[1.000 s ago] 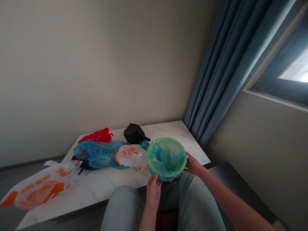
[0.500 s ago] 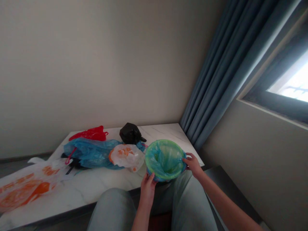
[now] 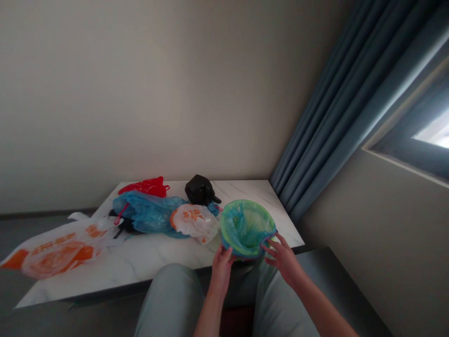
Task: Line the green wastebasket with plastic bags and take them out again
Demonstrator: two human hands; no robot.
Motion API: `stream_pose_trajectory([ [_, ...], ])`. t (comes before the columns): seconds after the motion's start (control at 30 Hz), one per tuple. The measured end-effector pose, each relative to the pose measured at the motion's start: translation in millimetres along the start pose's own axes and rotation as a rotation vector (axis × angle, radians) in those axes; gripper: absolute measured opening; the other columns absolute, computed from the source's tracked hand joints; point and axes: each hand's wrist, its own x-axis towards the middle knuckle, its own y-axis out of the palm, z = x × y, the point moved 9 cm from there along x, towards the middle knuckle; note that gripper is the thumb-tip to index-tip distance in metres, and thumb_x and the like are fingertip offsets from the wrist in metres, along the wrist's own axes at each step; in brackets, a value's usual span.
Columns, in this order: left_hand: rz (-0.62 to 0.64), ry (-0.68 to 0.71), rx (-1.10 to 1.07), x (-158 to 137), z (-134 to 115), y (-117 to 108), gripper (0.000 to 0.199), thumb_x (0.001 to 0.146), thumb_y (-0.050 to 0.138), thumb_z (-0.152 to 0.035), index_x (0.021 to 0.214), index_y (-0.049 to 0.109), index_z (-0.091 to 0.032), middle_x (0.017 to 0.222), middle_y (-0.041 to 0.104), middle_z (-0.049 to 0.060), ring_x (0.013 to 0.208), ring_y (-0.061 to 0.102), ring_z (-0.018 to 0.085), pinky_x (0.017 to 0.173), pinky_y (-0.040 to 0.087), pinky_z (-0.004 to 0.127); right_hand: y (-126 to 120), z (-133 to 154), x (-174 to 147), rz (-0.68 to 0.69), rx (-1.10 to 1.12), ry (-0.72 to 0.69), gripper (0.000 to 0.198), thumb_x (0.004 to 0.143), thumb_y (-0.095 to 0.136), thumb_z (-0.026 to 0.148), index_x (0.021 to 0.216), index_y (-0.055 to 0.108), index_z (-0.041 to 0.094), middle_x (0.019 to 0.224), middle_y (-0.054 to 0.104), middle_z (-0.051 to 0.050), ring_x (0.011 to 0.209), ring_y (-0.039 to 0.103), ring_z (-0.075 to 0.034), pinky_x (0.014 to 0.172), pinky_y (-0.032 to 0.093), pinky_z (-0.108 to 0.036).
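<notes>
Long blue-grey curtain [image 3: 336, 107] beside a bright window [image 3: 437, 130]

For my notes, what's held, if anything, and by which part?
A green bin: left hand at its near-left rim; right hand seemingly on the liner's near-right edge.

The white marbled tabletop [image 3: 147, 257] stretched beyond and leftward of the left hand [image 3: 221, 267]. Nearest that hand lay a crumpled white-and-orange bag [image 3: 194, 221], overlapping a blue bag [image 3: 150, 210]; farther beyond lay a black bundle [image 3: 199, 189] and a red bag [image 3: 145, 187]; farthest left, a larger orange-printed bag [image 3: 66, 250].
</notes>
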Motion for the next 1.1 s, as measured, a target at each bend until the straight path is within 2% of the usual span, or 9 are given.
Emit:
stream_pose_trajectory([
  [0.17,0.044,-0.008,0.044,-3,3,7,0.055,0.062,0.089,-0.033,0.111,0.071,-0.017,0.112,0.074,0.011,0.103,0.069,0.025,0.092,0.054,0.039,7,-24,-24,0.179,0.016,0.046,0.090,0.065,0.087,0.034,0.143,0.044,0.043,0.151,0.049,-0.007,0.133,0.053,-0.031,0.086,0.055,-0.041],
  [0.23,0.022,-0.012,0.077,-2,6,2,0.055,0.061,0.090,-0.034,0.110,0.072,-0.017,0.112,0.075,0.011,0.103,0.070,0.025,0.094,0.054,0.040,12,-23,-29,0.265,-0.082,-0.007,0.086,0.065,0.088,0.031,0.141,0.049,0.043,0.151,0.051,-0.005,0.137,0.050,-0.028,0.093,0.051,-0.039],
  [0.3,-0.003,-0.015,0.111,1,10,-3,0.053,0.061,0.090,-0.035,0.107,0.073,-0.016,0.109,0.075,0.011,0.100,0.070,0.024,0.094,0.053,0.040,11,-19,-28,0.300,-0.214,-0.061,0.072,0.064,0.089,0.033,0.130,0.062,0.037,0.140,0.062,-0.006,0.130,0.056,-0.027,0.094,0.049,-0.035],
  [0.4,-0.034,-0.021,0.103,5,16,-10,0.047,0.061,0.089,-0.040,0.097,0.075,-0.015,0.103,0.076,0.010,0.095,0.071,0.023,0.092,0.054,0.038,-7,-9,-11,0.185,-0.341,-0.059,0.041,0.066,0.083,0.047,0.096,0.075,0.021,0.100,0.077,-0.010,0.091,0.071,-0.026,0.076,0.050,-0.032],
  [0.47,-0.050,-0.033,0.067,7,19,-13,0.043,0.059,0.089,-0.041,0.091,0.075,-0.015,0.099,0.077,0.009,0.091,0.071,0.022,0.089,0.055,0.036,-29,1,5,0.034,-0.314,-0.051,0.034,0.070,0.076,0.050,0.080,0.070,0.018,0.079,0.075,-0.008,0.068,0.069,-0.021,0.065,0.048,-0.030],
  [0.53,-0.067,-0.045,0.031,8,20,-15,0.040,0.057,0.090,-0.038,0.087,0.074,-0.016,0.095,0.077,0.007,0.088,0.071,0.021,0.084,0.055,0.034,-50,9,17,-0.094,-0.217,-0.043,0.025,0.074,0.072,0.043,0.075,0.065,0.019,0.070,0.071,-0.005,0.059,0.065,-0.018,0.061,0.046,-0.029],
  [0.63,-0.110,-0.047,-0.007,9,18,-20,0.034,0.056,0.088,-0.032,0.083,0.073,-0.017,0.093,0.077,0.006,0.086,0.071,0.020,0.080,0.055,0.031,-66,6,28,-0.165,-0.061,0.054,0.013,0.082,0.062,0.032,0.081,0.063,0.019,0.072,0.071,-0.003,0.059,0.065,-0.016,0.060,0.046,-0.028],
  [0.8,-0.205,-0.033,0.034,13,15,-37,0.027,0.064,0.081,-0.031,0.084,0.072,-0.016,0.088,0.075,0.004,0.086,0.070,0.020,0.081,0.053,0.030,-70,-15,31,-0.183,0.021,0.274,0.023,0.095,0.048,0.036,0.088,0.062,0.018,0.075,0.070,-0.006,0.062,0.066,-0.018,0.061,0.047,-0.030],
  [1.1,-0.207,0.016,0.117,15,3,-43,0.028,0.066,0.079,-0.036,0.086,0.074,-0.017,0.089,0.076,0.004,0.094,0.069,0.023,0.089,0.052,0.035,-64,-37,45,-0.106,0.017,0.299,0.026,0.094,0.054,0.035,0.073,0.058,0.020,0.062,0.063,-0.002,0.055,0.060,-0.014,0.058,0.046,-0.027],
])
